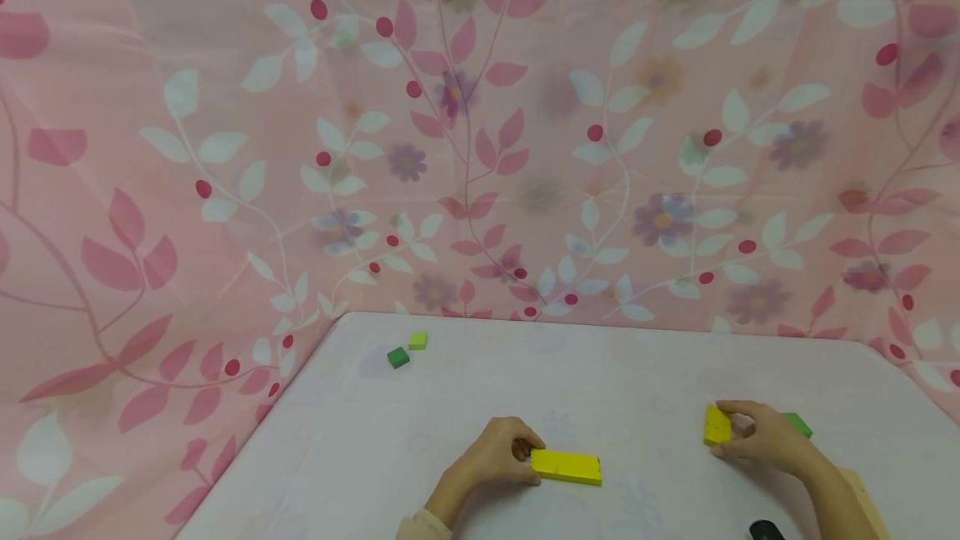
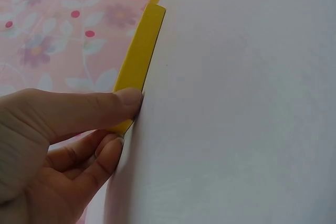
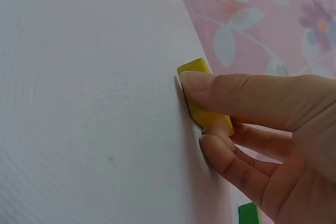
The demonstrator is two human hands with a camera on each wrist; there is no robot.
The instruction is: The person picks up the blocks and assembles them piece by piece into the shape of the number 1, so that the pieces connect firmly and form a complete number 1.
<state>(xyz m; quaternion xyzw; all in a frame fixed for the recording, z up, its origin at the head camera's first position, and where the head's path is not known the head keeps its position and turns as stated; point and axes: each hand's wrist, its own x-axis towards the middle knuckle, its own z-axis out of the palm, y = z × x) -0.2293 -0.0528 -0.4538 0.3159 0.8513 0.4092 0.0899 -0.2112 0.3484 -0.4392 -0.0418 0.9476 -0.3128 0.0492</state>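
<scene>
My left hand [image 1: 498, 448] pinches the left end of a long, flat yellow block [image 1: 566, 467] between thumb and fingers, close over the white table. In the left wrist view, the thumb presses one side of that block [image 2: 139, 51], its far end pointing toward the other hand. Farther right, my right hand [image 1: 768, 438] grips a shorter yellow block [image 1: 716, 426] by its edges. The right wrist view has the thumb across this short block [image 3: 216, 120] and fingertips at its lower edge. A green block [image 1: 797, 423] lies just behind the right hand, partly hidden by it.
A light green block [image 1: 417, 341] and a dark green block [image 1: 398, 357] lie near the table's [image 1: 525, 373] back left. A black object [image 1: 767, 530] shows at the bottom edge. Beside the right forearm is a pale wooden piece [image 1: 862, 502]. Pink floral cloth [image 1: 480, 190] hangs behind.
</scene>
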